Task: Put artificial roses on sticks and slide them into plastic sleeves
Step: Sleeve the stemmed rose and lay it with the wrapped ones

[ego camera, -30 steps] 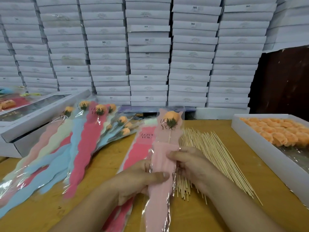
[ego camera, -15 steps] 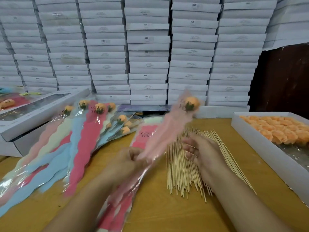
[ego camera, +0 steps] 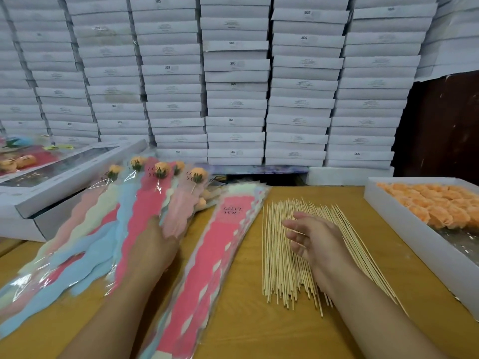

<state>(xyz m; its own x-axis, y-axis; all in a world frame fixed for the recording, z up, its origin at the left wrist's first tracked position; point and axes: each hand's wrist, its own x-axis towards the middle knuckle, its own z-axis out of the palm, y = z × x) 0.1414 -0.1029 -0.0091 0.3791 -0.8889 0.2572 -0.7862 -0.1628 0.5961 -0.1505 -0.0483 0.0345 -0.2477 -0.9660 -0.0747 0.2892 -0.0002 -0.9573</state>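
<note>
My left hand [ego camera: 155, 244] holds the lower part of a pale pink sleeve [ego camera: 178, 211] with an orange rose [ego camera: 198, 174] on a stick inside it. The sleeve lies on the pile of filled sleeves [ego camera: 85, 234] at the left, and it hides my fingertips. My right hand [ego camera: 311, 239] hovers open over the spread of wooden sticks [ego camera: 277, 260], fingers relaxed and holding nothing. A stack of empty sleeves [ego camera: 212, 260], the top one pink and printed "LOVE YOU", lies between my arms.
A white box [ego camera: 404, 229] of loose orange rose heads [ego camera: 440, 206] stands at the right table edge. A windowed grey box [ego camera: 64, 172] sits at the back left. Stacked white cartons [ego camera: 233, 86] wall off the back.
My left hand swung the filled pink sleeve from the centre over to the left pile. My right hand let go of it and moved out over the sticks.
</note>
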